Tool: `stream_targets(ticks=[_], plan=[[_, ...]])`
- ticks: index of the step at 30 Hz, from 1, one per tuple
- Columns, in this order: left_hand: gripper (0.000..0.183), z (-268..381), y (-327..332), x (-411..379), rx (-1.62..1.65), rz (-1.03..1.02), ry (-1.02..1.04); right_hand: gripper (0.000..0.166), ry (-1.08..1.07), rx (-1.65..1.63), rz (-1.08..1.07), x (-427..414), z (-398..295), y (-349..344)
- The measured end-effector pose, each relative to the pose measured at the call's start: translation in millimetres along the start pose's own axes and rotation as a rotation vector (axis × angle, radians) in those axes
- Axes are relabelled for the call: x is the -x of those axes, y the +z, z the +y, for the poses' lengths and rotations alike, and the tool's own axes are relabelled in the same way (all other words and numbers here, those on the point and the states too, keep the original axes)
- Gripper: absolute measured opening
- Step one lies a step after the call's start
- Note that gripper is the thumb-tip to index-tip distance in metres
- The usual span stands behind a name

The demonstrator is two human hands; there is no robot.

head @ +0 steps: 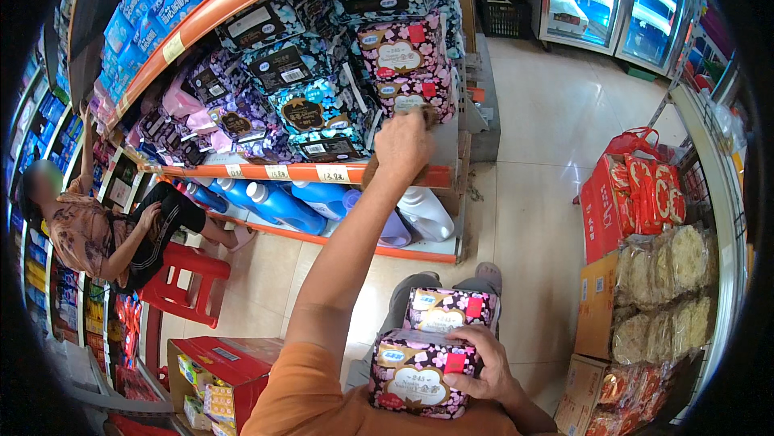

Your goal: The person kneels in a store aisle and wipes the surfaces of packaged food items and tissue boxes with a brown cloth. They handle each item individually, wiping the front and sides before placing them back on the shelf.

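Note:
My left hand [404, 142] reaches to the right end of the middle shelf, closed around a brown cloth [430, 115] that partly shows past my fingers and below my wrist. Just behind it stand two stacked black-and-pink flowered packs of sanitary napkins [399, 52] on the shelf. Against my lap, my right hand [484, 363] grips the side of a matching pack of sanitary napkins [417, 378]. A second such pack [447, 309] rests on my legs right beyond it, partly covered by the first.
Teal and purple packs [308, 112] fill the shelf leftward; its orange edge [387, 173] carries price tags. Detergent bottles [284, 209] stand below. A person [91, 230] sits left on a red stool [187, 285]. Noodle packs in cartons [659, 260] line the right; a red box [236, 369] lies lower left.

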State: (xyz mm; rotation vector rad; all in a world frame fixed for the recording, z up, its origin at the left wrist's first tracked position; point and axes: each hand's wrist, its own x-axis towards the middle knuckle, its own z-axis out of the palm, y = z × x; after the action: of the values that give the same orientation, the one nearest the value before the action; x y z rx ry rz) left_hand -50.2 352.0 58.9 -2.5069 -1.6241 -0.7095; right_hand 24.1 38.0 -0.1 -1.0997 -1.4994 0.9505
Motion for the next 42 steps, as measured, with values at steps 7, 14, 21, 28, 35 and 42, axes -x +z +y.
stream_targets(ticks=[7,14,21,28,35,42], plan=[[0.019,1,30,-13,-0.046,-0.196,-0.036,0.059,0.096,-0.023,-0.036,-2,-4,-3],[0.043,23,10,40,0.723,-0.044,0.414,0.061,0.105,-0.028,0.000,1,-2,2],[0.045,-30,24,109,0.571,0.516,0.259,0.061,0.054,0.011,0.038,6,3,7],[0.047,-44,68,110,0.407,0.550,0.081,0.060,0.105,0.014,0.024,4,-1,7],[0.045,7,51,110,0.748,0.154,0.384,0.059,0.151,-0.098,0.041,7,-5,10],[0.040,-47,25,125,0.691,0.467,0.209,0.058,0.134,-0.106,0.054,8,-2,15]])
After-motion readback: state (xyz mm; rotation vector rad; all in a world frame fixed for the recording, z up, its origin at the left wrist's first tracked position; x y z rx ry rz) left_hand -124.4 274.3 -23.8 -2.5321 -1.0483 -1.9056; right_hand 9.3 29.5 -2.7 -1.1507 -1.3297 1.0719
